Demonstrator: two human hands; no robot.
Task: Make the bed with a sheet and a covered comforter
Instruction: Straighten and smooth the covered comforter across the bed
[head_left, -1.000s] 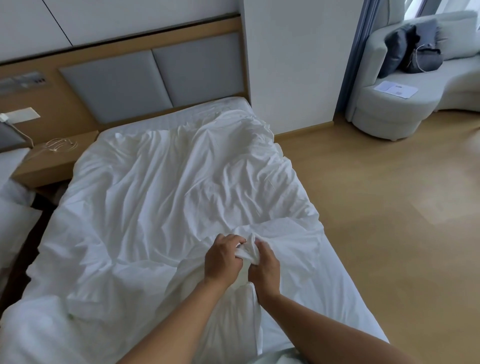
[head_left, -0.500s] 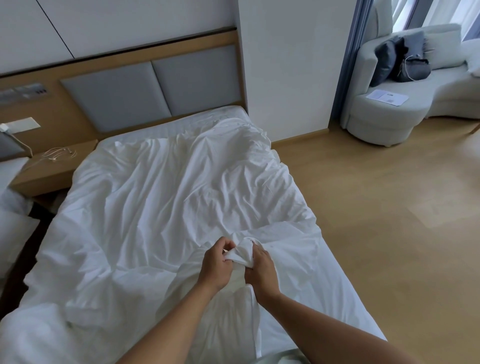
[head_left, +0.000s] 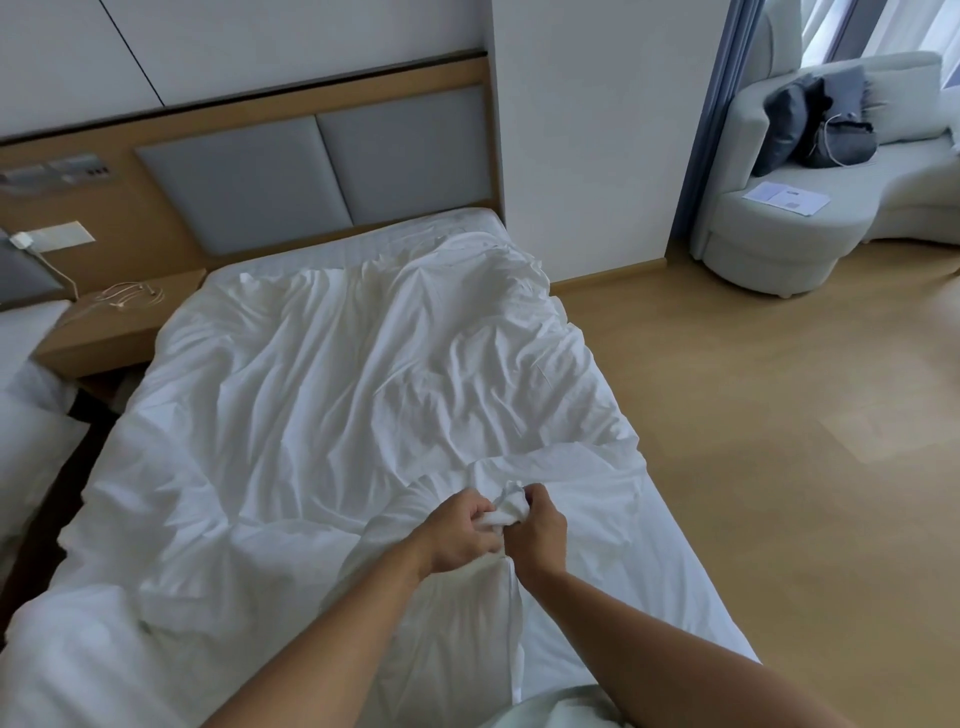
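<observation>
I read both forearms extended over the foot of the bed (head_left: 358, 240). The left hand (head_left: 457, 538) and right hand (head_left: 540, 530) meet side by side, each grip clamped on one raised bunch of cloth (head_left: 511, 508) from the white comforter (head_left: 332, 415), which lies crumpled across the bed.

Most of the bunched comforter corner (head_left: 510, 506) hidden inside both hands (head_left: 460, 535) (head_left: 537, 530)

Forearms bare; left hand (head_left: 457, 540), right hand (head_left: 537, 535) bare; pale greenish fabric (head_left: 561, 709) at lower edge, maybe clothing.
</observation>
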